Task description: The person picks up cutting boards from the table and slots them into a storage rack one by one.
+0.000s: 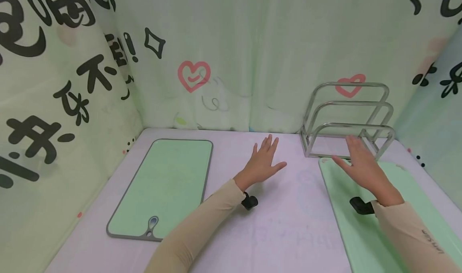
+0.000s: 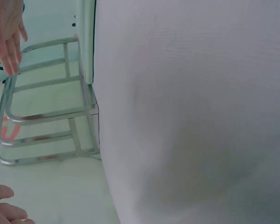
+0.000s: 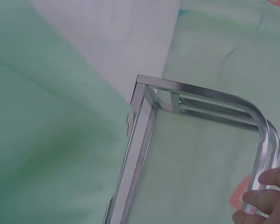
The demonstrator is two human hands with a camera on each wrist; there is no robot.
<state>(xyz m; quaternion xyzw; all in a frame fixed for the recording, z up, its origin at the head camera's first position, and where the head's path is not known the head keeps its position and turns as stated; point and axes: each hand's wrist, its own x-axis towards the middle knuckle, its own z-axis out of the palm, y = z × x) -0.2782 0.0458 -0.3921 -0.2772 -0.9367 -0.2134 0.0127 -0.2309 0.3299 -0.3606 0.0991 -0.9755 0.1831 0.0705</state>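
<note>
My left hand (image 1: 260, 162) hovers over the middle of the table with fingers straight and spread, holding nothing. Its fingertips (image 2: 9, 212) show at the lower left corner of the left wrist view. The right hand (image 1: 366, 172), fingers extended and thumb apart, is above the far end of a green board (image 1: 332, 180), just in front of a metal rack (image 1: 348, 125). In the right wrist view, the right fingers (image 3: 266, 198) overlap the rack's curved rail. A second green cutting board (image 1: 162, 184), grey-rimmed with a hole at one corner, lies flat to the left.
The rack has several upright loops and stands at the table's back right, against a printed curtain (image 1: 231, 56). The curtain encloses the back and both sides. A pale lilac cloth (image 1: 281, 233) covers the table between the two boards.
</note>
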